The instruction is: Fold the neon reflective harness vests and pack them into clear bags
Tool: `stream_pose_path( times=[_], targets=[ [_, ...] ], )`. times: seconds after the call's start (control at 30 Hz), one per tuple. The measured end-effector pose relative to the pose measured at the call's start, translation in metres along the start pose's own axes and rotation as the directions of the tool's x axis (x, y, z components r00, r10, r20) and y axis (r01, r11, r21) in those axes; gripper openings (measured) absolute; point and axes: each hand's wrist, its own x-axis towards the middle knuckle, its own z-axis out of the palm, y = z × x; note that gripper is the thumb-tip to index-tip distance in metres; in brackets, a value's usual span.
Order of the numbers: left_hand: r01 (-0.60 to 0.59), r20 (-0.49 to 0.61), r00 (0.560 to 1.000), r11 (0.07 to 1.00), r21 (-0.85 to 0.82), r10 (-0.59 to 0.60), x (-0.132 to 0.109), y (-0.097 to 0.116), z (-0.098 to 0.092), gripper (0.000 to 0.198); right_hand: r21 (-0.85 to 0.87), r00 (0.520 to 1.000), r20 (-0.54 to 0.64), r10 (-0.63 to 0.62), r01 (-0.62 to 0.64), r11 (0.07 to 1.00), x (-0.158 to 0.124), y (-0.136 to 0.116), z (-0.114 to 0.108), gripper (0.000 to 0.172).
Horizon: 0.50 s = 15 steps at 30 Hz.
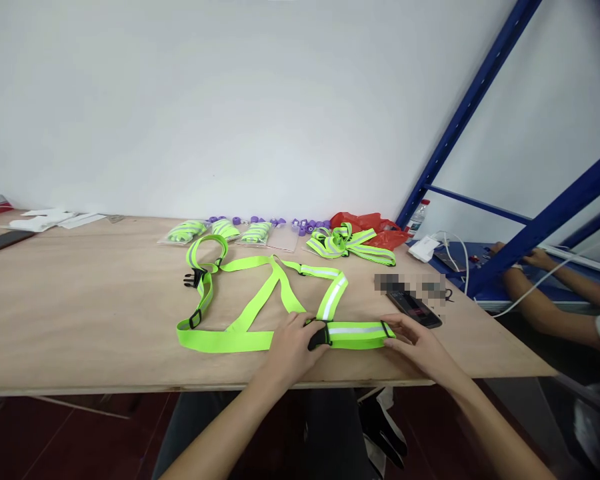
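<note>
A neon-yellow reflective harness [250, 341] lies spread on the wooden table, its straps forming a loose frame. My left hand [295, 347] is closed around a black buckle [320, 335] on the front strap, covering part of it. At the right end of that strap, my right hand [411, 339] pinches the webbing beside a black slider [386, 329]. The strap between my hands lies doubled, with a silver stripe facing up. Another black buckle part [195, 278], with its prongs showing, sits on the left side near a curled strap loop [207, 248].
Bagged reflective straps [186, 231], small purple pieces [305, 227] and a red plastic bag [370, 223] line the wall. A second bundled harness [350, 245] lies before the bag. A phone [414, 305], white charger [424, 248] and blue frame [480, 267] stand right, beyond them another person's arms [545, 307].
</note>
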Motion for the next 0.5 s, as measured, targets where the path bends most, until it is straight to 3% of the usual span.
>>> stream_pose_path(
  times=[0.2, 0.5],
  targets=[
    [-0.001, 0.029, 1.000, 0.999, 0.036, 0.000, -0.001, -0.002, -0.007, 0.035, -0.276, 0.993, 0.117, -0.026, 0.058, 0.959, -0.002, -0.013, -0.008, 0.049],
    [-0.001, 0.037, 0.999, 0.998, 0.060, -0.002, -0.005, -0.004, -0.007, 0.037, -0.401, 0.980, 0.197, -0.033, 0.111, 0.909, -0.001, -0.017, -0.008, 0.043]
  ],
)
